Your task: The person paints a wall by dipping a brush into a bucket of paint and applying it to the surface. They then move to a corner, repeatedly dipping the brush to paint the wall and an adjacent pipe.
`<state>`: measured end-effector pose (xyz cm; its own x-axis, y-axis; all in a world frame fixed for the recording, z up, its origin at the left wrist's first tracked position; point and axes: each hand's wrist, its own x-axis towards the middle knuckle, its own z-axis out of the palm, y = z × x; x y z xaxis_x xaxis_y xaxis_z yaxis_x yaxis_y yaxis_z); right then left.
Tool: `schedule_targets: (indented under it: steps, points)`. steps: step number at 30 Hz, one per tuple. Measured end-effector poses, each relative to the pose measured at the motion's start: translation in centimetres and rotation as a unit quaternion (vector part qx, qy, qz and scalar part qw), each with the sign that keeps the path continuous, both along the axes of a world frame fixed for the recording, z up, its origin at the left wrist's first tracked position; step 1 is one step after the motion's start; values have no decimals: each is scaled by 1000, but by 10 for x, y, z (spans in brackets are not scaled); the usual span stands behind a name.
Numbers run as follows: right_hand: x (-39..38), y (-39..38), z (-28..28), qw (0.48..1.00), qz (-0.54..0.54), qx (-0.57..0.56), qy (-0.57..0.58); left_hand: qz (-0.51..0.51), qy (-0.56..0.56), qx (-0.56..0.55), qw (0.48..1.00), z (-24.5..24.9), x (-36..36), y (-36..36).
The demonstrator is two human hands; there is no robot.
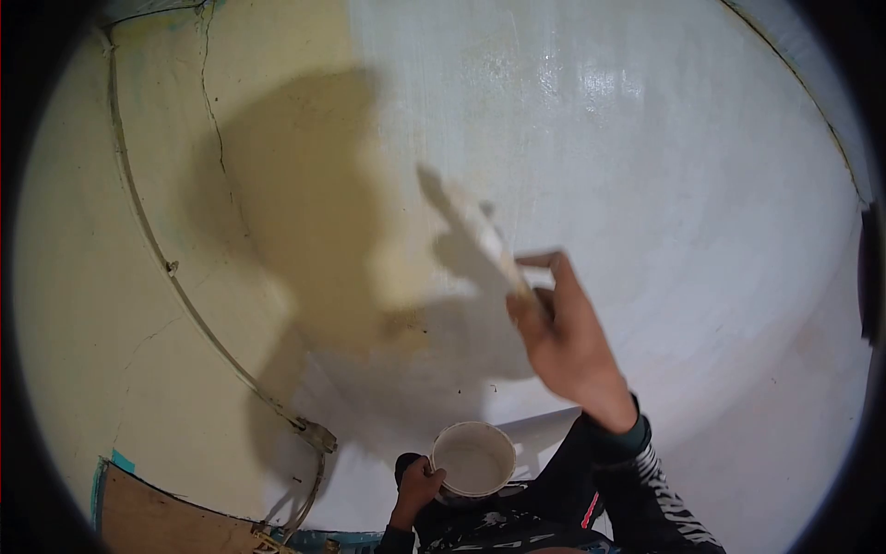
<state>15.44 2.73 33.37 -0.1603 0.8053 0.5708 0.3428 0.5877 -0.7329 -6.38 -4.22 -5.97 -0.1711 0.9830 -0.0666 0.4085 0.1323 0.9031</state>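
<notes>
Two hands busy. Right hand (565, 337) raised, grip closed around handle of paintbrush (480, 231). Bristle end tilted up-left and blurred, at wall (664, 138) near its middle, where glossy white coat on right side meets yellowish left side; contact unclear. Left hand (420, 482) low near bottom edge of wall, grip wrapped on rim of pot (473, 459). Pot small, round, upright, white paint inside. Thin cable (175, 286) runs down left side of wall, well apart from paintbrush. Striped sleeve (669, 499) on right forearm.

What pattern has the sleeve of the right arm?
The right sleeve shows black-and-white zebra stripes; head view.
</notes>
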Motion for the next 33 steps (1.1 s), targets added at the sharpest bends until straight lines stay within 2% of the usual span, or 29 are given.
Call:
schedule_targets:
  steps: [4, 5, 7, 8, 10, 12, 14, 16, 20, 23, 29, 31, 33]
  points:
    - [-17, 12, 70, 975, 95, -46, 196, -20, 40, -38, 998, 10, -1, -2]
    - [-23, 22, 81, 975, 95, -45, 197, -20, 35, -35, 999, 1, -2, -1]
    - [-33, 44, 93, 917, 202, -47, 341, -19, 32, -32, 999, -4, -2, 0]
    - [-39, 49, 94, 917, 202, -47, 342, -14, 25, -25, 999, -3, -2, -1]
    - [-49, 62, 89, 851, 219, -94, 467, -9, 20, -19, 1000, 1, -1, -2]
    - [-51, 73, 63, 847, 232, -85, 471, -7, 19, -14, 1000, 5, 0, -3]
    - [-50, 67, 33, 803, 257, -151, 517, -5, 13, -2, 1000, 0, -1, 0]
    - [-49, 60, -1, 782, 244, -196, 540, -4, 7, 9, 1000, 1, 0, -1]
    - [-51, 29, -45, 777, 180, -252, 548, -2, 6, 21, 1000, 13, 3, -3]
    - [-43, 11, -30, 802, 186, -227, 520, -1, -2, 25, 1000, 5, -1, -1]
    - [-35, 49, 85, 800, 326, -76, 497, -3, 5, 5, 1000, 16, 2, -5]
    - [-41, 68, 110, 797, 317, -79, 509, 2, 6, 12, 1000, 15, 3, -5]
    - [-45, 78, 109, 800, 286, -65, 523, 3, -1, 5, 1000, 10, 3, -4]
